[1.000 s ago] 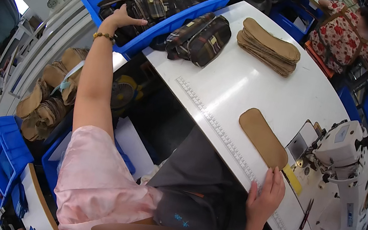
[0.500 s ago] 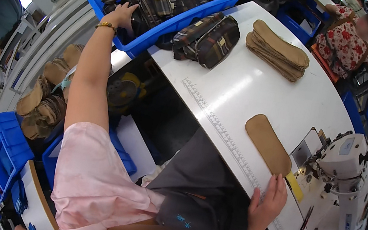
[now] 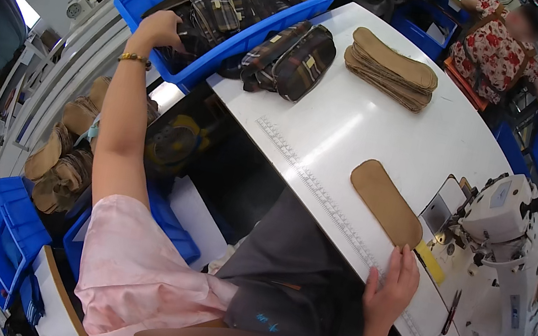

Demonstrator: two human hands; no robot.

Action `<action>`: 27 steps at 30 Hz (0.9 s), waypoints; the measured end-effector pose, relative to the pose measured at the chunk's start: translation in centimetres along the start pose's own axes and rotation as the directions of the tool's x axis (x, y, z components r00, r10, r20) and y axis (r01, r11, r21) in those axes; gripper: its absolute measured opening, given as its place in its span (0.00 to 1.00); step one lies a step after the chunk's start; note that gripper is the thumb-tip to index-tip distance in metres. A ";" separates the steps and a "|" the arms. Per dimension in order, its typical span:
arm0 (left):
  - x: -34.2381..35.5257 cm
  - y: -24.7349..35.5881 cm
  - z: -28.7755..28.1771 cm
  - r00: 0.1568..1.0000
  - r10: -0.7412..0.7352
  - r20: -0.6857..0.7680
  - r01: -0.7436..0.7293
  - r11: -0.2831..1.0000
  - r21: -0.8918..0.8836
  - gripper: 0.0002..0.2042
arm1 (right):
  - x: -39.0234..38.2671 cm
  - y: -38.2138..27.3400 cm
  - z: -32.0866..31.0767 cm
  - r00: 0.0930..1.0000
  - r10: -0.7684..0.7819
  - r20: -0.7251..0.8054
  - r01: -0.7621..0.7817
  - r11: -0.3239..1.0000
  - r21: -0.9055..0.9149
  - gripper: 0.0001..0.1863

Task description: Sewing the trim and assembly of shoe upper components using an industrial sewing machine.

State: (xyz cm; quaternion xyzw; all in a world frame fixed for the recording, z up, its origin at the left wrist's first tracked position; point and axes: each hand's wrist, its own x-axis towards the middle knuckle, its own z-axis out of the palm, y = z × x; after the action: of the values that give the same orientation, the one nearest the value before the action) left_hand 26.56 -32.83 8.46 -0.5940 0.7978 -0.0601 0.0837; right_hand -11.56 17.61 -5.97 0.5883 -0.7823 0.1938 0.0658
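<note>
left hand (image 3: 159,30): in the blue bin (image 3: 195,74), fingers bent down; tips are hidden, so can't tell if you've got hold of anything
right hand (image 3: 393,287): loosely open, fingertips touching the brown panel (image 3: 386,203), nothing gripped
plaid bags (image 3: 219,7): around your left fingers; probably light and floppy, i'd grab a thick fold
panel feel: likely thin and bendy, pinch its near end
edges: bin rim's by your left wrist, sewing machine (image 3: 501,216) right of your right hand
room: white tabletop (image 3: 340,134) ahead of your right hand, left of the panel
</note>
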 end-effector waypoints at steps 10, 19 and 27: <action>-4.5 4.0 -4.1 0.918 -0.217 -0.333 -0.377 -0.216 -0.901 0.20 | 0.1 -0.6 -0.1 1.000 0.005 -0.021 -0.005 1.000 -0.010 0.29; -1.4 14.9 9.0 0.964 -0.228 -0.134 -0.168 -0.134 -0.977 0.25 | 0.2 -0.6 -0.3 1.000 0.003 -0.024 -0.003 1.000 0.008 0.29; -2.6 16.8 8.2 0.850 -0.394 -0.351 -0.365 0.041 -0.930 0.29 | 0.3 -0.5 -0.4 1.000 0.007 -0.022 -0.008 1.000 -0.014 0.29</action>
State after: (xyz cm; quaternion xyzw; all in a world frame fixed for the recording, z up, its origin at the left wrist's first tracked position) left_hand 13.24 -25.48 -2.70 -0.4466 0.5904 0.3486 -0.5748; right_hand -11.26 17.34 -5.37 0.5827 -0.7851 0.1951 0.0777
